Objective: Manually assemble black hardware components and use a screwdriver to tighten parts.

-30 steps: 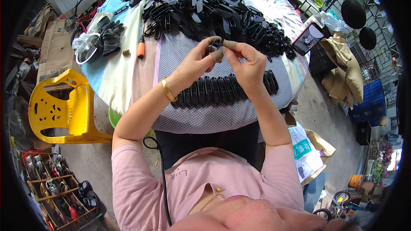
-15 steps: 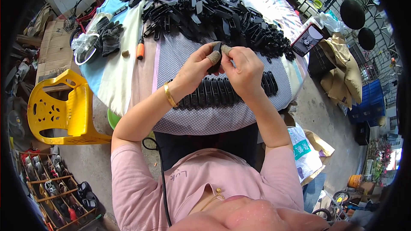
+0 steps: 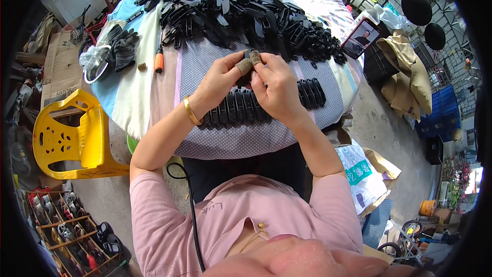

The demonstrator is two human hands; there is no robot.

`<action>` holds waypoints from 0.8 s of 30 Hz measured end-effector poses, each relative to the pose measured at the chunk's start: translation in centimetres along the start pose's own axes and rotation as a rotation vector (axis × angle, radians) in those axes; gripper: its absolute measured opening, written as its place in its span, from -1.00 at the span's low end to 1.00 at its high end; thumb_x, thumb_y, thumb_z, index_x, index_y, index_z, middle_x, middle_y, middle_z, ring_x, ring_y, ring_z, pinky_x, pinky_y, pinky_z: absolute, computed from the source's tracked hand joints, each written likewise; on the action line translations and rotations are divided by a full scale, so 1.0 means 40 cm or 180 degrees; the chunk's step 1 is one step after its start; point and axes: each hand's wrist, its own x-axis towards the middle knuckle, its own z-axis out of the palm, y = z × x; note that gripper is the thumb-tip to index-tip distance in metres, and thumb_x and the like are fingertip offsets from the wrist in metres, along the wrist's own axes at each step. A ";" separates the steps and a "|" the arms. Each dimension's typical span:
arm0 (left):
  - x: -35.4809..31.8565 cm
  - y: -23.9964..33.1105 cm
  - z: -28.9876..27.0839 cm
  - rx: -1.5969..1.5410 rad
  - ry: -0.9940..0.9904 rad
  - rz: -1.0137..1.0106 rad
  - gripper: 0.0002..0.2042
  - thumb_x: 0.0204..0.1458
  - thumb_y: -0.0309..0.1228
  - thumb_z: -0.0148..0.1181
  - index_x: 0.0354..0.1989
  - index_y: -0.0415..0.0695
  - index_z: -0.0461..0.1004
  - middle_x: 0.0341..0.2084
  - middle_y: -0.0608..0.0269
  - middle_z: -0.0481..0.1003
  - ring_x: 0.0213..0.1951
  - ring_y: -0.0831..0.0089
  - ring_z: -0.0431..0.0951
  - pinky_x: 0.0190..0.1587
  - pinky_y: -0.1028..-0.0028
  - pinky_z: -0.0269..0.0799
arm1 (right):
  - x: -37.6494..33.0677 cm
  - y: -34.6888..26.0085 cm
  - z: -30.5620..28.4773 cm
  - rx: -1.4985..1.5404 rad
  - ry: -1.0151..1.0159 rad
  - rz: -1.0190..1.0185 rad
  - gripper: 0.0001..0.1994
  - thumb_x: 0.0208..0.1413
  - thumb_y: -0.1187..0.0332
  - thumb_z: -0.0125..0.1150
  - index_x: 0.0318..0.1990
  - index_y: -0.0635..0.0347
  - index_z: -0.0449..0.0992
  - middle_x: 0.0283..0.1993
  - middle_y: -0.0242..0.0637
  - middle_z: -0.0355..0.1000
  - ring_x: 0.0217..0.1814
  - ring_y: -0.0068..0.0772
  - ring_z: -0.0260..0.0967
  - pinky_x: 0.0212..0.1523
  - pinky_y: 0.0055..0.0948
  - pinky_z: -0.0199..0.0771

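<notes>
My left hand (image 3: 221,81) and my right hand (image 3: 278,86) meet over the near part of the table. Both are closed on one small black plastic piece (image 3: 244,79), mostly hidden by the fingers. Brownish cloth finger covers (image 3: 244,66) wrap a digit on each hand. Just below the hands, similar slim black pieces stand side by side in a long curved row (image 3: 237,109), partly covered by my right wrist. Beyond my fingertips spreads a large loose heap of black plastic pieces (image 3: 220,13).
Left on the cloth-covered table (image 3: 215,146) lie an orange-handled screwdriver (image 3: 159,62) and dark gloves (image 3: 123,51). A phone (image 3: 361,38) with a lit screen leans at the right edge. A yellow plastic chair (image 3: 77,133) stands left; bags (image 3: 361,174) sit lower right.
The view has shifted slightly, so the table sits a little further left. My hands stay together on the black piece, with the fingers slightly rearranged. The phone's picture differs.
</notes>
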 end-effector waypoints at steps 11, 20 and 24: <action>-0.148 0.082 -0.214 0.2025 0.0967 -0.0675 -0.73 0.06 -0.41 -0.05 -0.12 -0.29 0.40 -0.57 0.43 0.36 -0.55 0.71 0.26 -0.49 0.63 0.20 | -0.049 0.274 -0.181 -0.0895 -0.0136 0.0998 -0.82 -0.03 0.42 0.17 -0.25 0.24 0.54 -0.42 -0.13 0.46 -0.43 -0.34 0.43 -0.40 -0.47 0.38; -0.210 0.053 -0.194 0.3679 0.0851 -0.0734 -0.71 -0.02 -0.46 0.00 -0.11 -0.29 0.38 -0.53 0.14 0.46 -0.48 0.40 0.47 -0.37 0.43 0.37 | -0.085 0.390 -0.164 -0.1897 -0.1341 0.2062 -0.76 -0.09 0.20 0.21 -0.34 0.15 0.57 -0.42 -0.13 0.48 -0.37 -0.17 0.46 -0.33 -0.32 0.42; -0.218 0.071 -0.169 0.3696 0.0769 -0.1076 -0.69 -0.03 -0.46 -0.01 -0.07 -0.24 0.38 -0.40 -0.01 0.42 -0.39 0.19 0.49 -0.24 0.32 0.39 | -0.088 0.397 -0.168 -0.1507 -0.1302 0.2073 -0.78 -0.13 0.30 0.24 -0.29 0.13 0.56 -0.45 -0.18 0.49 -0.41 -0.23 0.46 -0.34 -0.35 0.42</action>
